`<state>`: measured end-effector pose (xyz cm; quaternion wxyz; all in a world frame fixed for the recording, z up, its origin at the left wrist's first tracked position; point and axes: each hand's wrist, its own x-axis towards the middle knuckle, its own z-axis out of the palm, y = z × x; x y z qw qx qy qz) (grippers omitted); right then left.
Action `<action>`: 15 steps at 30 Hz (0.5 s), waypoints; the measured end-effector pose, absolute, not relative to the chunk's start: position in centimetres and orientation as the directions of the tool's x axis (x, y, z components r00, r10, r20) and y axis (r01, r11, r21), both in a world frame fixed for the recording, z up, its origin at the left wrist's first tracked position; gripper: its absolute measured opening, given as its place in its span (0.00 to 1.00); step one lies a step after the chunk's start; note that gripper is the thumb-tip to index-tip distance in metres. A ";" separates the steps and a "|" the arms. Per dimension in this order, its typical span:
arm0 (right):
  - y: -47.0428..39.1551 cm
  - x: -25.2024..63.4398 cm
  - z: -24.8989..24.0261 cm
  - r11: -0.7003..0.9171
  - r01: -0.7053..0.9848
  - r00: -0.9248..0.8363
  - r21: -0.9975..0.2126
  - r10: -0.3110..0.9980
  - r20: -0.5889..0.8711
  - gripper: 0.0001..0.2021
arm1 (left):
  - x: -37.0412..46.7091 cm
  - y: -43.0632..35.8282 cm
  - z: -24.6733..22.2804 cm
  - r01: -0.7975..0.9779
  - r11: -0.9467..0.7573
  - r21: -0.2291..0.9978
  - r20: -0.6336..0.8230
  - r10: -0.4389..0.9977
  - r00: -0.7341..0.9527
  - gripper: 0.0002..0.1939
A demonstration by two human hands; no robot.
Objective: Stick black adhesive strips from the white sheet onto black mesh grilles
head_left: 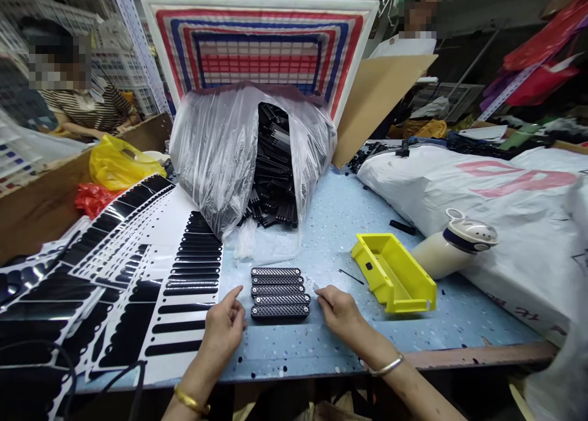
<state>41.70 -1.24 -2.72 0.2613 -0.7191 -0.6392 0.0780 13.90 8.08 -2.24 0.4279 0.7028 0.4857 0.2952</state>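
Row of black textured bars [280, 291] lies toward six o'clock on the bench [327, 249], judged light, stiff and grippy, best pinched by the ends; left hand [223, 323] at their eight o'clock, forefinger apart from curled fingers, right hand [340, 312] at four o'clock, fingertips together, cannot tell on what.

A blue table [331, 225] with little specks fills the middle and goes down to 6 o'clock. Its brown edge [487, 355] shows at 4 o'clock. A brown board [46, 206] stands at 9 o'clock. At 10 o'clock there are white wire racks [133, 72], with a pale metal post [138, 41] full of holes near them. Another post [517, 84] like it looks slanted at 2 o'clock. The back wall [478, 47] there is dim and blurry. The table looks brighter.
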 end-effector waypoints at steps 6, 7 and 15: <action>0.1 40.3 -2.5 -0.041 0.897 0.160 -0.439 0.958 0.237 0.15 | 15.7 9.6 -2.0 0.480 -0.311 0.821 0.078 0.892 0.445 0.27; 0.2 40.3 -2.4 -0.046 0.900 0.165 -0.434 0.956 0.241 0.15 | 15.8 9.6 -2.1 0.485 -0.345 0.803 0.103 0.883 0.458 0.26; 2.9 40.9 -3.5 -0.075 0.909 0.216 -0.410 0.926 0.310 0.20 | 17.0 11.4 -1.0 0.560 -0.401 0.725 0.160 0.889 0.429 0.21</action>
